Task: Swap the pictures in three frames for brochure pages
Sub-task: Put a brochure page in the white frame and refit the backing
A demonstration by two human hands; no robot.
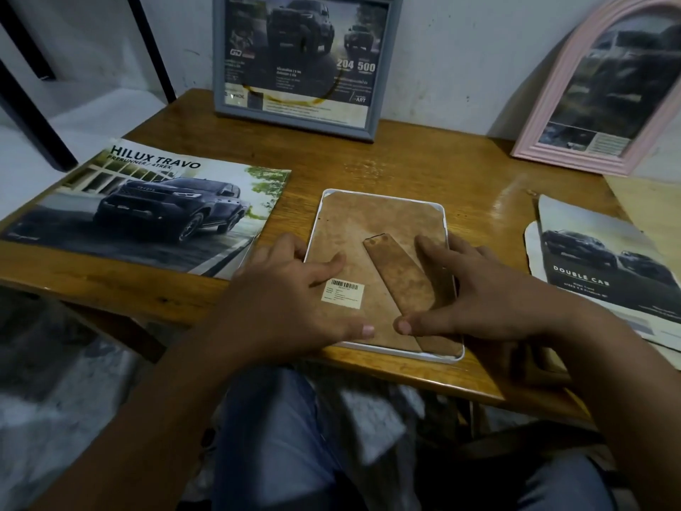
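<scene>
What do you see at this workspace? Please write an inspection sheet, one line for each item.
Surface: wooden table, glossy, worn.
Job's things: white frame face down, backing board and stand up; grey frame and pink arched frame lean on the wall, both holding truck pages; brochure at left.
Clutter: loose pages at right.
Grippers: left hand and right hand flat on the backing, gripping nothing.
Cables: nothing seen.
Surroundings: white wall; dark bars at left.

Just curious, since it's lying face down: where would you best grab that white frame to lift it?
Probably by the long side edges of the white frame, one hand from each side. It lies flat, with its rim exposed there; the easel leg looks too flimsy.
</scene>
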